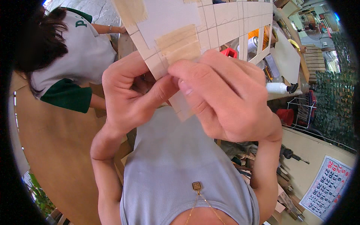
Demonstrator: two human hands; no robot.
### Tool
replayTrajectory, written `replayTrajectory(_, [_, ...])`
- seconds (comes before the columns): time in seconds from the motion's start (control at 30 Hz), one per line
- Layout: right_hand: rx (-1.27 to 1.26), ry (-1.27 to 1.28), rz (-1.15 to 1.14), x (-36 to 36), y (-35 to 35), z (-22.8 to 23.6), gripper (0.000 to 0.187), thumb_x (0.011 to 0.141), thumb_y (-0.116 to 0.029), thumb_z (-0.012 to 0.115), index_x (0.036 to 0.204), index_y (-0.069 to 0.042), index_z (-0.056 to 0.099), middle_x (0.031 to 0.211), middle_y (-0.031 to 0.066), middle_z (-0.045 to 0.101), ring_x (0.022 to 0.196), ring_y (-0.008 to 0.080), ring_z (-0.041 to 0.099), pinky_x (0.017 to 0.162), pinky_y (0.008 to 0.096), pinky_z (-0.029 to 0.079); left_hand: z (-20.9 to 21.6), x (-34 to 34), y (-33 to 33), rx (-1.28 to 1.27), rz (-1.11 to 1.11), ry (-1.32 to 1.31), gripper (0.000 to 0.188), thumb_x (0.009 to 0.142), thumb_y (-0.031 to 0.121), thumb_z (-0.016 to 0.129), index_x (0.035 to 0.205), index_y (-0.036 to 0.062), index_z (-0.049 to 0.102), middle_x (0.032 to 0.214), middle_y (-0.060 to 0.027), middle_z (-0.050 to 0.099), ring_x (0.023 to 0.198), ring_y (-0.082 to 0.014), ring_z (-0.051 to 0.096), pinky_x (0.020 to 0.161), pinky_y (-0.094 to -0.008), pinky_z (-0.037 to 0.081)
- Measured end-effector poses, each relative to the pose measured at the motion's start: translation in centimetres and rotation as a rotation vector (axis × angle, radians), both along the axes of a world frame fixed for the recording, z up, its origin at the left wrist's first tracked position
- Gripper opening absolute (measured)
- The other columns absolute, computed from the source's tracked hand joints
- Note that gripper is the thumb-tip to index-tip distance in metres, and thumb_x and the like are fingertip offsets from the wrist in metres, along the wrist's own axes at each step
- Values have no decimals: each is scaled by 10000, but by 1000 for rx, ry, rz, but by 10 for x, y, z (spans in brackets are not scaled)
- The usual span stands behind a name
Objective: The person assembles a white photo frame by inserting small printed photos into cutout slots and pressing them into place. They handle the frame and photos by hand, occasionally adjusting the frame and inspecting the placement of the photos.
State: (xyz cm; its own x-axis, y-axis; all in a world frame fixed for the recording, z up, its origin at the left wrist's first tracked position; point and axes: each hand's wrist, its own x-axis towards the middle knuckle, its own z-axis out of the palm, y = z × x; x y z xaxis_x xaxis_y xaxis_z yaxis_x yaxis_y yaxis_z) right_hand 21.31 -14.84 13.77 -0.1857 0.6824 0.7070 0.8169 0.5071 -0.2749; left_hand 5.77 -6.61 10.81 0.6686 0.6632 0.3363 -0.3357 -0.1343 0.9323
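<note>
A cream card sheet with a drawn grid and cut-out openings is held up in front of me. Beige masking tape fixes a white paper piece to it. My left hand pinches the sheet's near edge between thumb and fingers. My right hand is closed beside it, its thumb and index fingertips meeting the left thumb at that edge. What lies between the right fingertips is hidden. Below the fingers a pale, partly see-through strip hangs down; whether it belongs to the sheet I cannot tell.
Another person in a white and green shirt works at the left, near a brown board. Behind the sheet, a worktable carries a spray can and a white bottle. A calendar is at lower right.
</note>
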Motion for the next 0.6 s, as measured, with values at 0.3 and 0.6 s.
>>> replayTrajectory(0.3, [-70,-29,-73,1,-3,7,166,722,10,605,885,-13,629,629,67,500,481,209,482,426,304,383,4,-2,-3,63,79,93,177,800,16,660,957,-56,625,766,-18,607,657,-42,558,520,-178,445])
replayTrajectory(0.6, [-39,-29,-120,6,-5,2,215,714,-17,633,926,-38,666,645,53,474,481,182,459,423,293,377,7,0,-9,-88,133,93,195,799,17,666,978,-48,624,774,-5,602,678,-30,543,543,-166,428])
